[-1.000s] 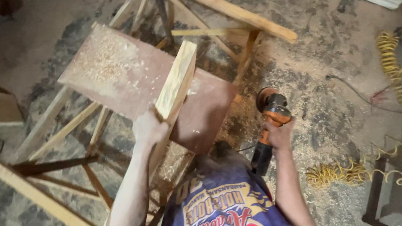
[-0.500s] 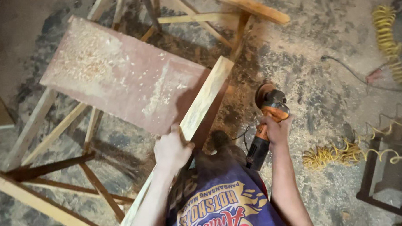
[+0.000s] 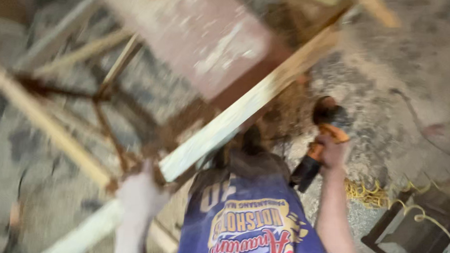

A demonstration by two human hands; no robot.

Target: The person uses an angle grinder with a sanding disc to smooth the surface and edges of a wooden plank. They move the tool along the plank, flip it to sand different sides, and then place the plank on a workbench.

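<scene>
Over a sawdusty floor — left hand [image 3: 138, 196] grips plank [image 3: 235, 121], right hand [image 3: 333, 152] an orange tool [image 3: 320, 140].

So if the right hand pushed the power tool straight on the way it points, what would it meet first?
Probably the plank: the right hand aims the orange tool up toward it. Blur hides the depth, so this is uncertain.

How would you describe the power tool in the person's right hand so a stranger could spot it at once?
Start at the reddish, sawdust-strewn worktable and follow the long pale wooden plank down its right edge. Just right of it, the right hand grips an orange-and-black power tool, the only bright orange thing among bare timber.
</scene>
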